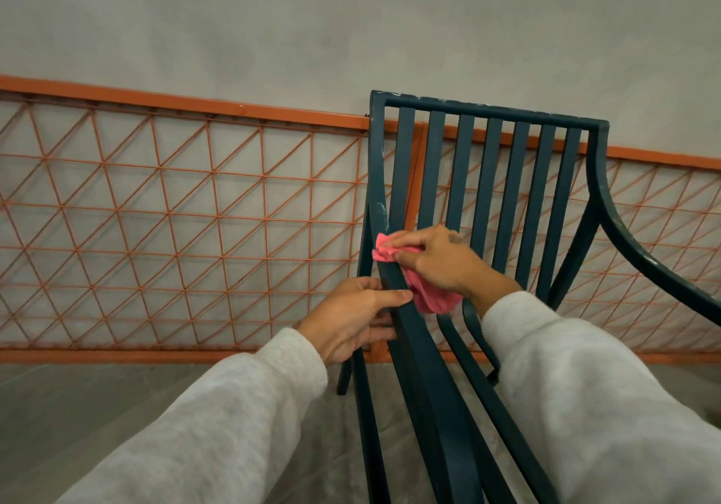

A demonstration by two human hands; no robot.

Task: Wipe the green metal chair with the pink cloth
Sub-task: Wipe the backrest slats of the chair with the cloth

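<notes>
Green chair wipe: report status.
Left hand grips green metal chair by its side rail. Right hand holds pink cloth against same rail, just above. White smudges show higher up. Nothing in the way.

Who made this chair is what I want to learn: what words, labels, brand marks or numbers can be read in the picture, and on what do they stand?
None: no readable text on the dark green metal slatted chair, pink cloth, orange metal lattice fence or grey wall.
Pale scuffs on the chair's frame: scratches, not letters.
Small dark mark on the right hand: too small to read.
</notes>
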